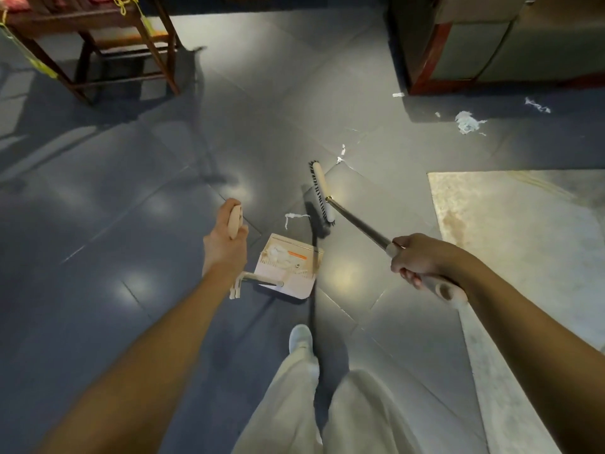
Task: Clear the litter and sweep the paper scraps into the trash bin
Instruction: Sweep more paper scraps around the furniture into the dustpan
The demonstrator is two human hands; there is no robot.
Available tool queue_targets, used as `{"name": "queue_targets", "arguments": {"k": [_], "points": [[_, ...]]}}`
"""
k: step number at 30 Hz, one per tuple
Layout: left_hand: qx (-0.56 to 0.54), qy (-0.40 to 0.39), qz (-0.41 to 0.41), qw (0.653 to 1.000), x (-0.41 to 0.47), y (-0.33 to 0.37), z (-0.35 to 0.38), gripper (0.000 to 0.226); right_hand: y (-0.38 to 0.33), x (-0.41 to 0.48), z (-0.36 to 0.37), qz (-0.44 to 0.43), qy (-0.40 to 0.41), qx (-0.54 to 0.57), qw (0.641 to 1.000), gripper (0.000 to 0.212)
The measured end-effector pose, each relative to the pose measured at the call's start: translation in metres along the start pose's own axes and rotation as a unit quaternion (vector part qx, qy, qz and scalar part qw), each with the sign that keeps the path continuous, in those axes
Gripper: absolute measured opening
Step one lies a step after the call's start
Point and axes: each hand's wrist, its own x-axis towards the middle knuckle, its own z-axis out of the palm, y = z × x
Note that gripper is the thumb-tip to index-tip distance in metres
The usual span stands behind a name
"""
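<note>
Left hand (pixel 226 240) is gripping the cream plastic grip (pixel 234 221) at the top of a long-handled white plastic dustpan (pixel 288 273), with the fingers curling round the grip. The pan is sitting on the floor just right of that hand, with some pale debris lying inside. A thin white paper strip (pixel 294 217) is lying on the floor just beyond the pan's far edge, between the left hand and the broom head, touching neither hand. The cream broom head with black-and-white bristles (pixel 322 194) is sitting just right of the strip, bristles facing left. Can't tell if it's touching the floor. Two small white scraps (pixel 340 155) are lying just past its far end. A metal shaft (pixel 360 224) is running back from the head to the right hand (pixel 422 260), whose fingers are wrapping tight round the grey broom handle (pixel 437 285). A crumpled white tissue (pixel 468 122) and a torn white shred (pixel 537 105) are lying further right, well apart from the broom.

Room: a dark brown wooden chair (pixel 98 50) is standing far left, with yellow cord (pixel 39 63) hanging off it. The glossy dark grey tiled floor (pixel 131 191) is reflecting lights. White trousers (pixel 360 414) and a white shoe (pixel 301 337) are showing bottom centre. A red-framed piece of furniture with grey-green panels (pixel 474 50) is standing top right, and a pale mat (pixel 523 231) is lying at the right edge.

An orange label (pixel 296 256) is showing on the pan, text unreadable.
</note>
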Motion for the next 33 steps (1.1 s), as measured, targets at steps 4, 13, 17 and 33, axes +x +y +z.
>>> {"name": "queue_targets", "arguments": {"k": [4, 13, 17, 33], "points": [[0.003, -0.016, -0.009, 1.000, 0.057, 0.010, -0.003, 0.036, -0.044, 0.040, -0.019, 0.023, 0.006, -0.010, 1.000, 0.024], [-0.011, -0.031, -0.021, 0.999, 0.176, 0.030, 0.017, 0.039, -0.118, 0.159, -0.048, 0.027, 0.026, -0.186, 0.982, 0.014], [-0.012, -0.032, -0.036, 0.999, 0.213, 0.047, 0.024, 0.043, -0.142, 0.177, -0.039, 0.010, -0.055, -0.241, 0.969, 0.015], [0.010, -0.066, 0.040, 0.997, 0.311, 0.149, 0.067, 0.052, -0.194, 0.149, -0.169, -0.003, -0.111, -0.054, 0.992, 0.022]]}}
